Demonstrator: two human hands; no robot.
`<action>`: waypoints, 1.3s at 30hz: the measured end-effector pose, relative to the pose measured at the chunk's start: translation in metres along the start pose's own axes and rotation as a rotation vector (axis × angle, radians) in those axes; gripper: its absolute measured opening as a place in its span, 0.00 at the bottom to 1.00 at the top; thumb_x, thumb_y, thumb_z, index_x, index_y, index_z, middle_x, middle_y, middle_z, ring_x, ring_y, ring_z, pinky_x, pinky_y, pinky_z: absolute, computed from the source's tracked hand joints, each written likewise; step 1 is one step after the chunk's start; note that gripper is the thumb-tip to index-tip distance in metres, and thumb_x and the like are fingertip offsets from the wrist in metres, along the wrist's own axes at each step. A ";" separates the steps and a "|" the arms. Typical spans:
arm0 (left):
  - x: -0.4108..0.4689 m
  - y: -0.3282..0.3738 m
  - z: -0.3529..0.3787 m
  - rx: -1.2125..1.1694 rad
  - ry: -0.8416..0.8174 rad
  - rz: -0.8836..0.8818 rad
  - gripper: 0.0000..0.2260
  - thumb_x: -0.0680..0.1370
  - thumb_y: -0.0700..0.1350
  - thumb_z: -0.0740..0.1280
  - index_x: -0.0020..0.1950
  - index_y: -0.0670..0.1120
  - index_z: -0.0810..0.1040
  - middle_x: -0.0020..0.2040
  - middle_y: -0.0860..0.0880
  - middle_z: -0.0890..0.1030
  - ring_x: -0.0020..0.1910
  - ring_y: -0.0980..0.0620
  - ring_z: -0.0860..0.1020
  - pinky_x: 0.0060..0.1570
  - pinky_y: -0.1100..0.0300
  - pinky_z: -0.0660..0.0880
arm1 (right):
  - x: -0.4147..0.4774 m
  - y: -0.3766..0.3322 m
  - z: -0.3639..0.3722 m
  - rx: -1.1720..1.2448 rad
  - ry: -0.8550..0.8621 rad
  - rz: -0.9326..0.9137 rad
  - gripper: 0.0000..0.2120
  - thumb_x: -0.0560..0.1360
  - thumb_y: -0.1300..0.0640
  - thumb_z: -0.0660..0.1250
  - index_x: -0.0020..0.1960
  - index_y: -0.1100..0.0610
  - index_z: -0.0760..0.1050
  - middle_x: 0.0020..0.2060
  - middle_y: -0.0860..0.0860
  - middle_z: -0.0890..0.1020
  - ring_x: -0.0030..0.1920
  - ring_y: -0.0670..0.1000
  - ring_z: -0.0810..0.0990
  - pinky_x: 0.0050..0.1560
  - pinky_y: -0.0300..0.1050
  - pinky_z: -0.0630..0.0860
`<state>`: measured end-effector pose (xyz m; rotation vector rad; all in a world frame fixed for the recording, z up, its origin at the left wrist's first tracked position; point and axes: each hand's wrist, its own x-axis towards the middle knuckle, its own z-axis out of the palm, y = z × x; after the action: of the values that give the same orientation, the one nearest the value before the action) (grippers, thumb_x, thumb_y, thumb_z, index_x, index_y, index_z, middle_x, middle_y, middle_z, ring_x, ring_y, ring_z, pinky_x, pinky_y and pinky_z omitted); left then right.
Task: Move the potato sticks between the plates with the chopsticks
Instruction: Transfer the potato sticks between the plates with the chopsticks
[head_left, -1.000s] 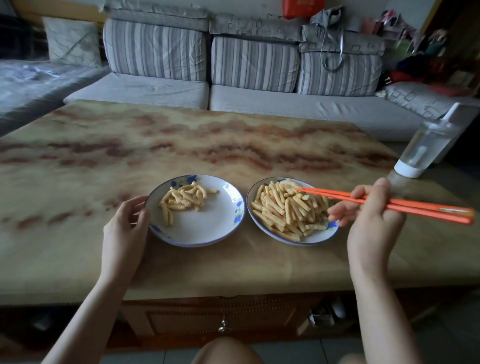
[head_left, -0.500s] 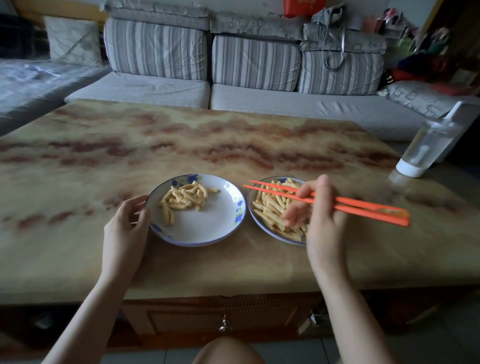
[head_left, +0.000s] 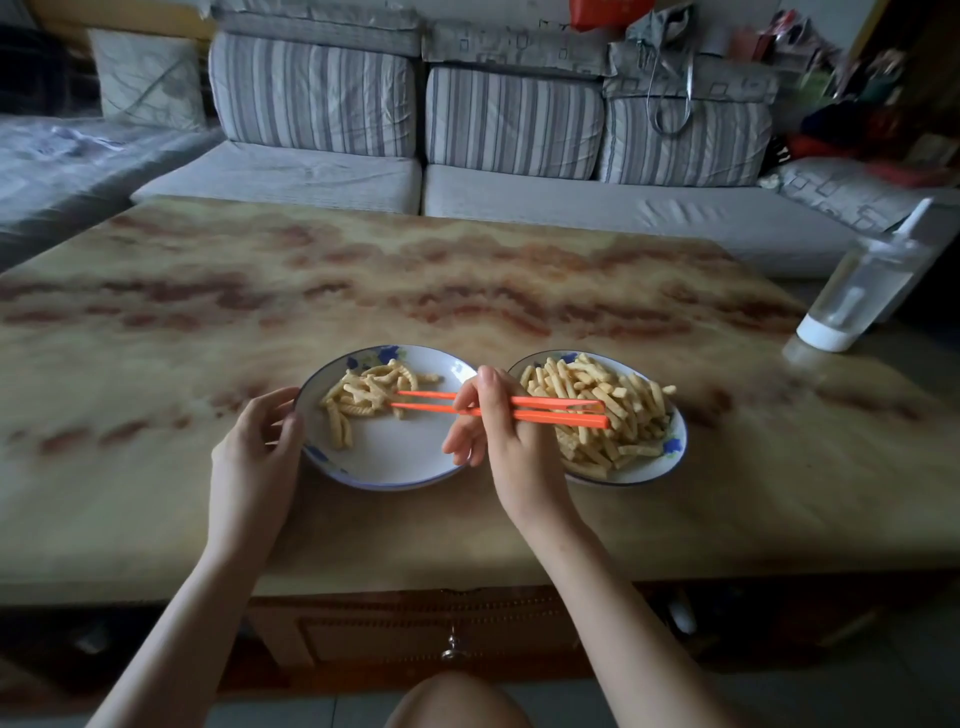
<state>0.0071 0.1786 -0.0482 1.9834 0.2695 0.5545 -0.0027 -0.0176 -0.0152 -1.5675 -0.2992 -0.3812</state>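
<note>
Two white plates with blue flowers sit side by side on the marbled table. The left plate (head_left: 395, 457) carries a small heap of potato sticks (head_left: 366, 397). The right plate (head_left: 670, 452) is piled with many potato sticks (head_left: 597, 410). My right hand (head_left: 498, 431) grips a pair of orange chopsticks (head_left: 545, 408) between the plates, their tips reaching left to the small heap. I cannot tell whether a stick is caught between the tips. My left hand (head_left: 254, 457) rests at the left plate's rim, fingers curled against its edge.
A clear water bottle (head_left: 862, 291) with a white base stands near the table's right edge. A grey striped sofa (head_left: 467, 130) runs behind the table. The table's front edge (head_left: 467, 577) is close to my knee, with a drawer below.
My right hand has carried the chopsticks leftward, from over the right plate to the left plate's heap. The left hand has stayed at the left plate's rim.
</note>
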 end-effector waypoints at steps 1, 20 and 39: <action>0.000 0.000 0.000 0.000 0.000 0.001 0.13 0.78 0.42 0.63 0.62 0.48 0.78 0.55 0.49 0.81 0.49 0.58 0.75 0.48 0.65 0.66 | 0.000 0.001 0.001 -0.006 0.001 0.005 0.16 0.80 0.50 0.53 0.40 0.58 0.70 0.26 0.64 0.77 0.24 0.53 0.74 0.27 0.36 0.69; -0.002 0.002 -0.001 -0.018 -0.005 0.010 0.13 0.79 0.41 0.62 0.63 0.47 0.77 0.52 0.55 0.78 0.49 0.59 0.75 0.47 0.67 0.66 | -0.002 -0.041 -0.086 -0.054 0.660 -0.088 0.20 0.83 0.53 0.51 0.35 0.56 0.68 0.20 0.54 0.76 0.21 0.53 0.73 0.22 0.39 0.67; -0.001 0.001 -0.001 -0.011 -0.005 0.019 0.13 0.79 0.42 0.63 0.62 0.47 0.77 0.53 0.52 0.80 0.48 0.58 0.75 0.47 0.65 0.66 | -0.006 -0.041 -0.093 -0.112 0.666 -0.103 0.20 0.83 0.53 0.52 0.36 0.59 0.69 0.23 0.64 0.74 0.20 0.54 0.72 0.22 0.37 0.66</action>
<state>0.0058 0.1780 -0.0472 1.9784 0.2442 0.5619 -0.0307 -0.1090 0.0203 -1.4452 0.1620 -0.9814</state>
